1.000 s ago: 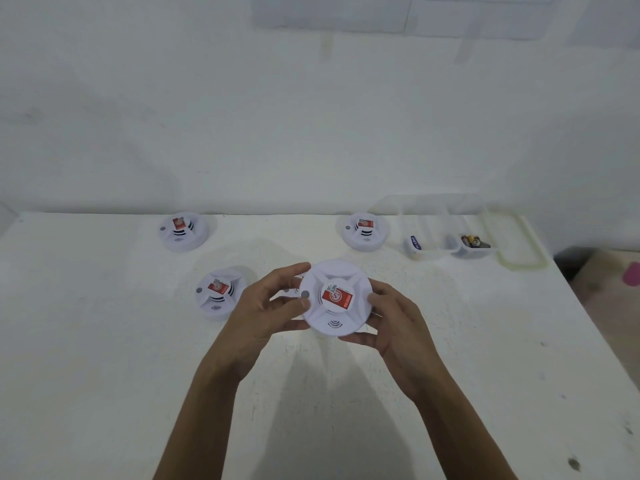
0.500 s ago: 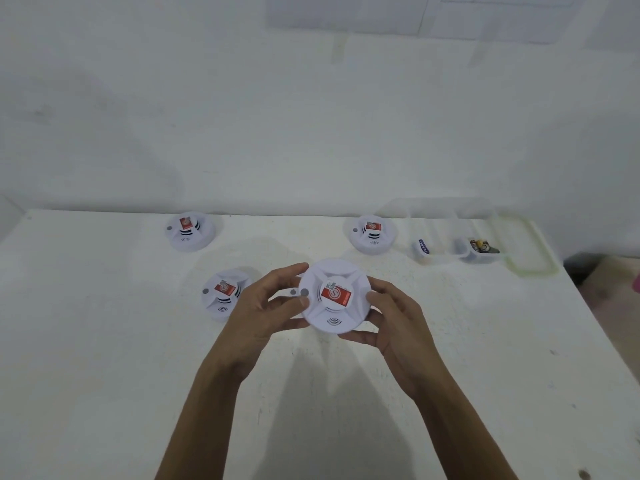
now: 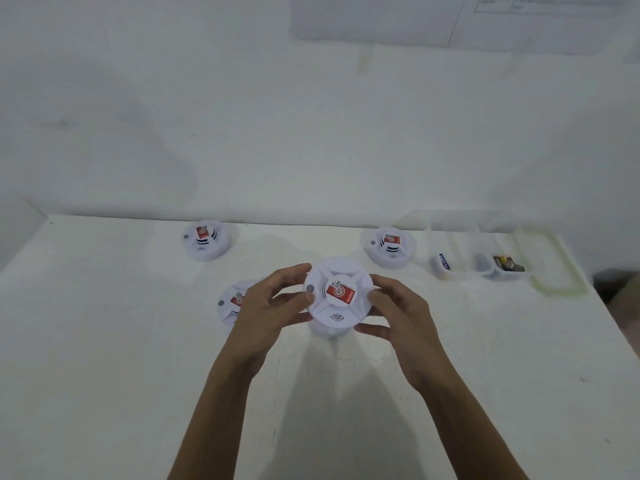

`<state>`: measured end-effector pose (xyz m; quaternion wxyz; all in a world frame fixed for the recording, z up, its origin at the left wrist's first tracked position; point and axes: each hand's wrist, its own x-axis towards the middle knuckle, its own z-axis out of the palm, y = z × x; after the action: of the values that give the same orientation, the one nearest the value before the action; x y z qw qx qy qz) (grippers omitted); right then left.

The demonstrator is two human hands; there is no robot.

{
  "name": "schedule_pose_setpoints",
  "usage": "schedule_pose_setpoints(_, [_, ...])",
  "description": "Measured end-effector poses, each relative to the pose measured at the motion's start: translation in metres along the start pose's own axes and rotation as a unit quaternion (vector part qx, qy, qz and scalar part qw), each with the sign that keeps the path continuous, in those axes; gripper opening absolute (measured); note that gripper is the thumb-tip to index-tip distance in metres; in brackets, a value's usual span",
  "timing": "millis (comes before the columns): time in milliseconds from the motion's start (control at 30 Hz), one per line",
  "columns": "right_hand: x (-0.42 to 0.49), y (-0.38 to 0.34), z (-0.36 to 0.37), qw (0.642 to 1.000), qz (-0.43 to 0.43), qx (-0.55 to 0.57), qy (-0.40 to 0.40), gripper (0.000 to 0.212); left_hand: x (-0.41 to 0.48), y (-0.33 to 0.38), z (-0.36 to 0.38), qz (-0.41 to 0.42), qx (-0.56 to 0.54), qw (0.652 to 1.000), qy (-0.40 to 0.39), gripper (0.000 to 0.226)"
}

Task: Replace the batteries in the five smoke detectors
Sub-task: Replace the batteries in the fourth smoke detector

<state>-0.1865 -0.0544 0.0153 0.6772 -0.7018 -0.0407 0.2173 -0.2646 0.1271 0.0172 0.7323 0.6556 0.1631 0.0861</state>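
A white table [image 3: 104, 341] is filling the lower half of the view, its top showing faint scuffs and small dark specks; a plain white wall [image 3: 242, 133] is rising straight behind its far edge; pale sheets of paper [image 3: 374, 19] are hanging high on that wall, with faint lines and print too blurred to read; soft, even light is falling from above, casting a grey shadow across the near tabletop; a strip of darker floor [image 3: 623, 299] is showing past the table's right edge.

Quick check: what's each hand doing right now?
Left hand: gripping the detector at its left edge.
Right hand: gripping the same detector at its right edge.
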Motion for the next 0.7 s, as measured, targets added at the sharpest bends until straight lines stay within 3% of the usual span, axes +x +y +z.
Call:
schedule_pose_setpoints(300, [0.062, -0.003, 0.028, 0.998, -0.009, -0.043, 0.044, 0.019, 0.057, -0.02, -0.016, -0.005, -0.024, 0.994, 0.107, 0.027])
schedule_pose_setpoints(700, [0.157, 0.029, 0.066, 0.983, 0.009, -0.177, 0.042, 0.026, 0.154, -0.057, -0.041, -0.054, 0.096, 0.978, 0.18, 0.028])
